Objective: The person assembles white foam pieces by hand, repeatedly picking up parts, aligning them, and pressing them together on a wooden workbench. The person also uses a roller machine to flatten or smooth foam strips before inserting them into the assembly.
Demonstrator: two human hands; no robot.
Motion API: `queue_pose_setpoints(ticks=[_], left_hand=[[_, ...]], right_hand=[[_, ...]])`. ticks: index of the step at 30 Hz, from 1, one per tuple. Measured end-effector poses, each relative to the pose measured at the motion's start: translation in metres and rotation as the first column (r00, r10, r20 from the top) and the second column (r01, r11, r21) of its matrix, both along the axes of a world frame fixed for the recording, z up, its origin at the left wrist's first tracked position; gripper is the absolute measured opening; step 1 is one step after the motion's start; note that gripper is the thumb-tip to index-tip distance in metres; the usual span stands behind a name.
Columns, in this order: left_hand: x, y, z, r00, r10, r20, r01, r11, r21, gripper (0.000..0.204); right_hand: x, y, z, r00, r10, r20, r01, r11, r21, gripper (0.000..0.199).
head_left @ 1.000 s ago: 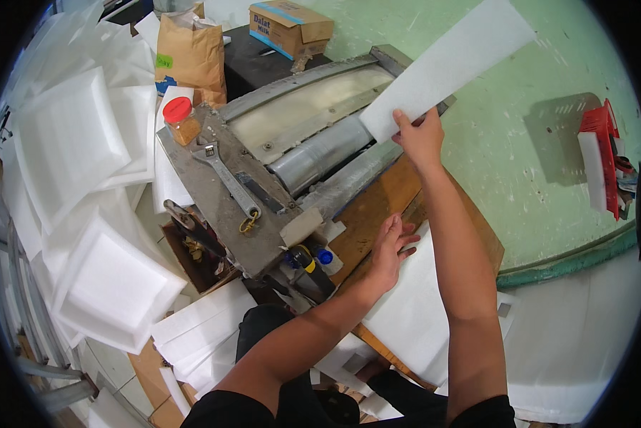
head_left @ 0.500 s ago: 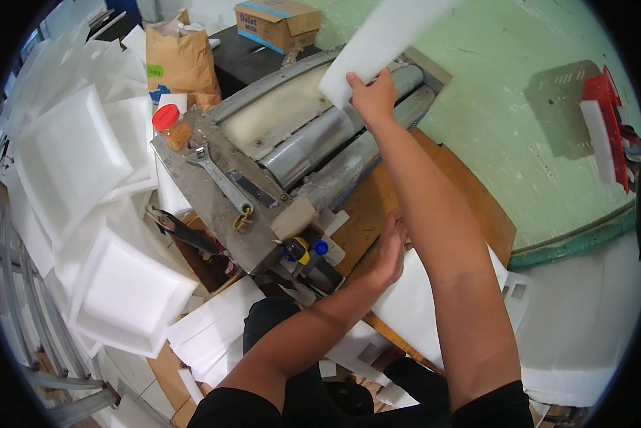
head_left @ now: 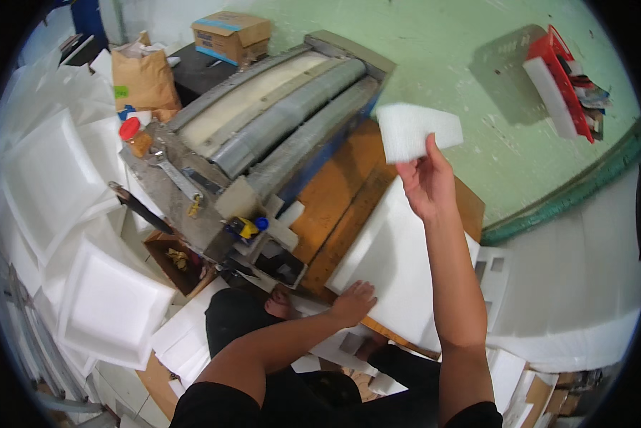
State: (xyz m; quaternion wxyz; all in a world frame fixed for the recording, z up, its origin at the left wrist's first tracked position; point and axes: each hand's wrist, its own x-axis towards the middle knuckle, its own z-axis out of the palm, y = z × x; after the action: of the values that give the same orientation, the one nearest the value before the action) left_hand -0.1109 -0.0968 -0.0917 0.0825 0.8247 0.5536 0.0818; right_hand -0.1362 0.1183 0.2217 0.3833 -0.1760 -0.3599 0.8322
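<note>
My right hand (head_left: pixel 429 184) holds up a white foam piece (head_left: pixel 415 130), its thumb on one side and its fingers behind. The piece is tilted above the far end of a wooden board. My left hand (head_left: pixel 354 303) lies on the near left edge of a white foam sheet (head_left: pixel 406 282), palm down, fingers stretched out. That sheet rests on the brown wooden board (head_left: pixel 338 196). Left of the board is a machine with two long metal rollers (head_left: pixel 292 114).
On the machine's near end lie an adjustable wrench (head_left: pixel 179 178), a red-lidded jar (head_left: pixel 135 135) and a yellow-black tape measure (head_left: pixel 243 227). White foam trays (head_left: pixel 106 303) pile up at the left. A red basket (head_left: pixel 559 78) hangs on the green wall. A cardboard box (head_left: pixel 231 37) stands behind.
My right hand has moved away from the rollers with the foam piece, which now looks shorter and turned. My left hand has come to lie flat on the foam sheet. The view has shifted.
</note>
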Motion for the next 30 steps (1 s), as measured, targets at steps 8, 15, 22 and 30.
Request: queue_pose_setpoints(ticks=[8,15,22,30], left_hand=[[0.002,0.040,-0.038,0.982,-0.010,0.189,-0.030,0.978,0.206,0.042],[-0.023,0.034,0.004,0.844,-0.063,0.533,0.054,0.998,0.033,0.044],[-0.061,0.030,0.040,0.102,0.475,0.874,-0.710,0.650,-0.270,0.037],[-0.068,0.047,-0.005,-0.226,0.415,0.881,-0.453,0.756,-0.472,0.059]], right_hand=[[0.194,-0.070,-0.031,0.776,-0.347,0.527,0.128,0.904,0.407,0.057],[0.306,-0.139,-0.119,0.586,-0.389,0.711,0.072,0.899,0.433,0.073],[0.321,-0.177,-0.152,0.454,-0.425,0.783,-0.117,0.843,0.525,0.056],[0.332,-0.197,-0.162,0.280,-0.616,0.736,-0.629,0.462,0.625,0.062]])
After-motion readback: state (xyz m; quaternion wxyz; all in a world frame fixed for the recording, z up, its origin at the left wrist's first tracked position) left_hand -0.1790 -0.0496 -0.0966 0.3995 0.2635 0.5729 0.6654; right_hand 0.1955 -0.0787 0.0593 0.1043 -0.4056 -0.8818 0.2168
